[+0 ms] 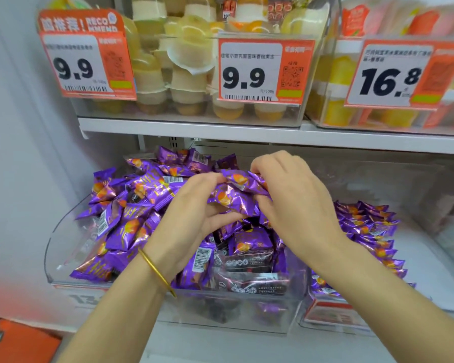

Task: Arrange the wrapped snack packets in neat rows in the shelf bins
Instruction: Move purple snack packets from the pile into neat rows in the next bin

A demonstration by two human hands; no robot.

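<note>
Where both hands meet above the middle of the clear bin (57, 246), one bunch of purple snack packets (237, 196) is held between them.

- Left hand (192, 208): grip grasping the bunch from its 8 o'clock side, fingers curled round the foil.
- Right hand (296, 205): grip grasping the same bunch from its 3 o'clock side, fingertips pinching the top edge.
- Gold bangle (156, 269): on the left wrist.
- Loose heap of purple packets (131, 203): fills the bin from 9 to 12 o'clock of the hands, lying at all angles, some with barcodes up.
- Dark packets (249, 263): lying flat at the bin's front, 6 o'clock of the bunch.
- Row of purple packets (370, 229): in the neighbouring bin at 3 o'clock, standing on edge, overlapped in a line.
- White shelf (194, 131): runs across at 12 o'clock, carrying clear bins of jelly cups (186, 82).
- Left price tag (87, 64): reads 9.9, at 10 o'clock.
- Middle price tag (265, 72): reads 9.9, at 12 o'clock.
- Right price tag (393, 74): reads 16.8, at 2 o'clock.
</note>
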